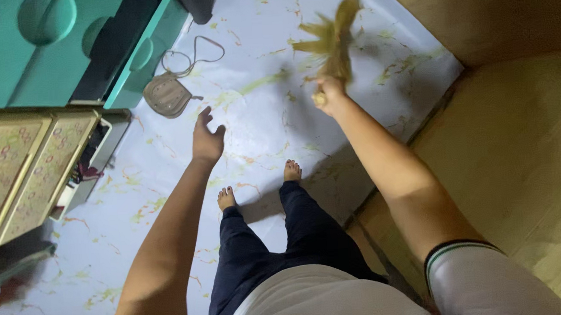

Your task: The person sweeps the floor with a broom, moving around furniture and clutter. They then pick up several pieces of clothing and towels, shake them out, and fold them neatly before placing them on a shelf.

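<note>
Floor [272, 122]: pale sheet covering with a marble pattern, yellow-green and orange veins. It fills the middle of the view, from the top edge down to the person's bare feet [256, 185].

Right side: tan wall [526, 149] meets the floor along a diagonal edge running from upper right to lower centre. A second tan surface sits in the upper right corner.

Left side: teal cabinet [40, 49] with round recessed grips, a dark gap between its sections. Below it, a drawer unit [28, 166] with patterned beige fronts; one drawer stands partly pulled out toward the floor.

Small brown bag [167, 95] with a thin looped strap lies flat on the floor just beside the teal cabinet.

Right hand [330, 95]: closed around the handle of a straw hand broom [333, 34], raised above the floor near the right wall. Bristles blurred, fanned upward and outward.

Left hand [207, 139]: empty, fingers loosely spread, palm down, over bare floor between the bag and the feet.

Open floor lies between furniture and wall, widest ahead of the feet. Lower left corner holds dark, unclear items.
</note>
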